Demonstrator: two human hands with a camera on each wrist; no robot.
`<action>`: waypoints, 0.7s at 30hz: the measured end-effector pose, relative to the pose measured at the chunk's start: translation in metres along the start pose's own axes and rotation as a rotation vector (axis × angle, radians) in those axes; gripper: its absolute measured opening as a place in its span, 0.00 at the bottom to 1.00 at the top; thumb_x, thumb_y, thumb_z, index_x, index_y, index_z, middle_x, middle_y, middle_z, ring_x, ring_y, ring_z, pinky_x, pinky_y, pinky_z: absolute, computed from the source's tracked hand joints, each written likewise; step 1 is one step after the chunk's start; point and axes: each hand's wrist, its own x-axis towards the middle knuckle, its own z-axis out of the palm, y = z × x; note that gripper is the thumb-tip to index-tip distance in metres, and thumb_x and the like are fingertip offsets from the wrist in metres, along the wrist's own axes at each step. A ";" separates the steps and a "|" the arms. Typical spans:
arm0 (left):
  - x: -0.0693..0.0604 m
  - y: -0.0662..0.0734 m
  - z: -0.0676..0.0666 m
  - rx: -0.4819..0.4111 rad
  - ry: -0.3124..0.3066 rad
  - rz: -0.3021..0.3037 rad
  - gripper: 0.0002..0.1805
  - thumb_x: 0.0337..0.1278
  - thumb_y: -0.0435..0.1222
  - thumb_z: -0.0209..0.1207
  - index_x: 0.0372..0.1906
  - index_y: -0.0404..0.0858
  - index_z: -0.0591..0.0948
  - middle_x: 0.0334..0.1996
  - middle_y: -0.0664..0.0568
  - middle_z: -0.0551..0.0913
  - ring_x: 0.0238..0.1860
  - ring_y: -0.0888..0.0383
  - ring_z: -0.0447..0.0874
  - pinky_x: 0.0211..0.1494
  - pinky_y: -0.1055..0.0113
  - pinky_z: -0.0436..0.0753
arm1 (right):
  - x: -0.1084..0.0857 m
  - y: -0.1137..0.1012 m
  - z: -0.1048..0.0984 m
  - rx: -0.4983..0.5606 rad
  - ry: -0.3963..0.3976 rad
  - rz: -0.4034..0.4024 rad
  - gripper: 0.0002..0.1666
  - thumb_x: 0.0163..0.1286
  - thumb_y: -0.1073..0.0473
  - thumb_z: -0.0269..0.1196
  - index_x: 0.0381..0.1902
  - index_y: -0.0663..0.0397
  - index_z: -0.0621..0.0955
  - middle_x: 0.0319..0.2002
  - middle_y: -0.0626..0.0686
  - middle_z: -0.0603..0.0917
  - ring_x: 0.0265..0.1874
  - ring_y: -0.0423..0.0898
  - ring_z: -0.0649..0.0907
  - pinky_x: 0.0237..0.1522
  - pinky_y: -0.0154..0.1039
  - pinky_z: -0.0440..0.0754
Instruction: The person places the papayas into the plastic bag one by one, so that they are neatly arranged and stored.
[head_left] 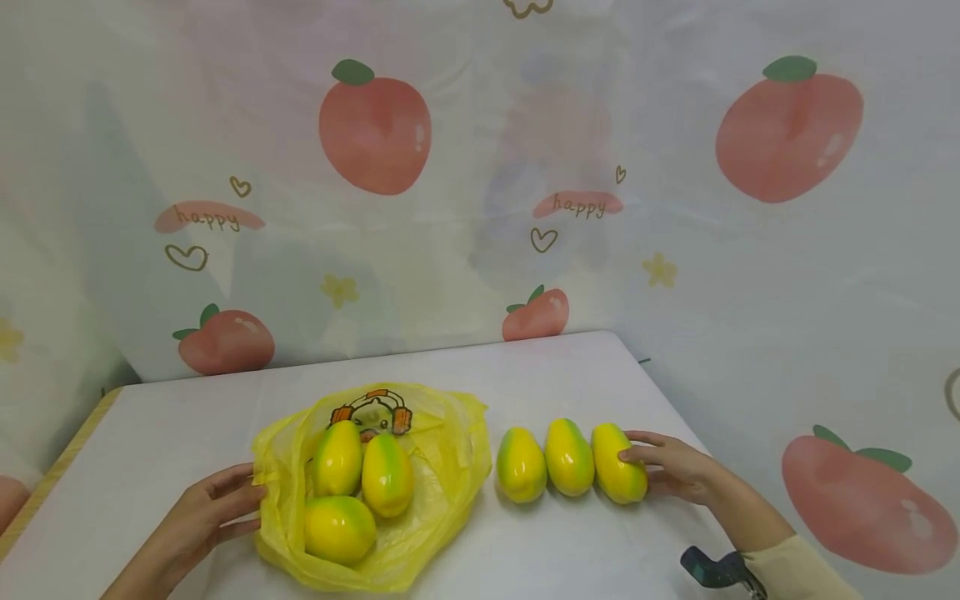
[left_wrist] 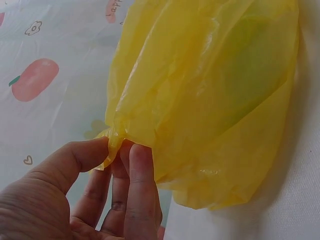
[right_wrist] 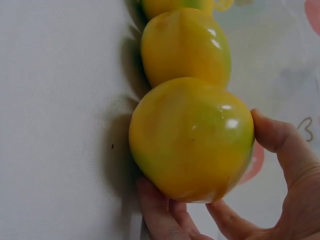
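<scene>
A yellow plastic bag (head_left: 442,492) with a cartoon print lies opened out on the table, three glossy yellow-green, mango-like fruits (head_left: 337,530) in its mouth. At its left edge my left hand (head_left: 213,512) pinches a gathered bit of the plastic between thumb and fingers, seen close in the left wrist view. To the right of the bag, three more such fruits stand side by side in a row. The rightmost fruit (right_wrist: 192,142) is gripped by my right hand (head_left: 671,467), thumb on one side and fingers on the other. It still touches or nearly touches its neighbour (right_wrist: 185,47).
The white table (head_left: 450,367) meets a fabric backdrop (head_left: 465,250) printed with peaches and hearts behind and at the right. A wooden edge (head_left: 71,450) runs along the table's left side. A dark device (head_left: 716,571) is on the right wrist.
</scene>
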 end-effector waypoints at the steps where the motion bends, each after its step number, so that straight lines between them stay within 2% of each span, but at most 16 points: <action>1: 0.000 0.000 0.000 -0.002 0.002 0.000 0.41 0.64 0.43 0.63 0.73 0.29 0.59 0.55 0.54 0.78 0.46 0.61 0.83 0.51 0.57 0.87 | 0.000 0.000 0.000 0.000 0.000 -0.001 0.49 0.66 0.53 0.65 0.74 0.68 0.54 0.68 0.78 0.55 0.60 0.72 0.72 0.56 0.55 0.81; 10: 0.000 0.001 0.001 -0.021 -0.009 0.011 0.39 0.64 0.41 0.62 0.72 0.29 0.60 0.49 0.58 0.79 0.44 0.61 0.83 0.50 0.58 0.87 | -0.001 -0.001 -0.002 0.000 -0.005 -0.009 0.48 0.67 0.53 0.64 0.74 0.68 0.54 0.67 0.78 0.56 0.58 0.70 0.75 0.54 0.53 0.83; 21: 0.000 0.001 0.002 -0.017 0.007 0.001 0.41 0.64 0.42 0.63 0.73 0.28 0.59 0.53 0.55 0.79 0.45 0.61 0.83 0.50 0.57 0.87 | -0.009 -0.003 -0.007 0.024 -0.025 -0.007 0.47 0.69 0.53 0.62 0.74 0.69 0.52 0.67 0.78 0.56 0.53 0.63 0.80 0.53 0.51 0.85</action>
